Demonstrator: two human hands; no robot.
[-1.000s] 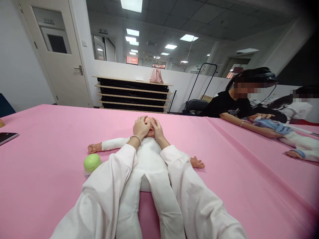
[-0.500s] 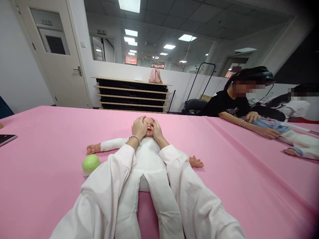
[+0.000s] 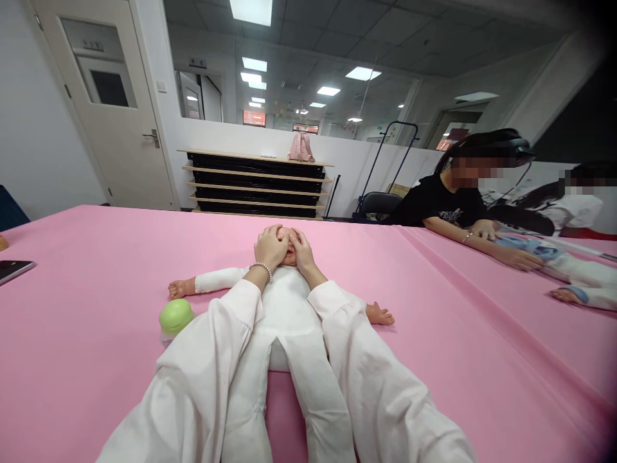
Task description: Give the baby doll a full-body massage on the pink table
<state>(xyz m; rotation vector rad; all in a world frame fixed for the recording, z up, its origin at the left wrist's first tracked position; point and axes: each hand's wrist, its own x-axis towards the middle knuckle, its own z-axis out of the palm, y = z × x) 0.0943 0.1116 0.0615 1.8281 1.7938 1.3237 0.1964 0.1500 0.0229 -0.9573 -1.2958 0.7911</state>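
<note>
A baby doll with a white cloth body lies on its back, arms spread and legs toward me. My left hand rests on the left side of its face, fingers stretched toward the forehead. On the other side my right hand lies against the face in the same way, fingers long and slightly bent. Both hands hide most of the doll's face; some forehead and the chin show between them. Beside my left sleeve stands a small container with a light green rounded lid, its lower part partly hidden.
A pink cloth covers the table. A phone lies at the left edge. At the right, a person in a black shirt handles another doll. Behind stand a low shelf, a pink backpack and a chair.
My fingers have moved slightly inward over the doll's face, the right ones most, so less of its eye and mouth area shows. The doll and the green-lidded container stay in place.
</note>
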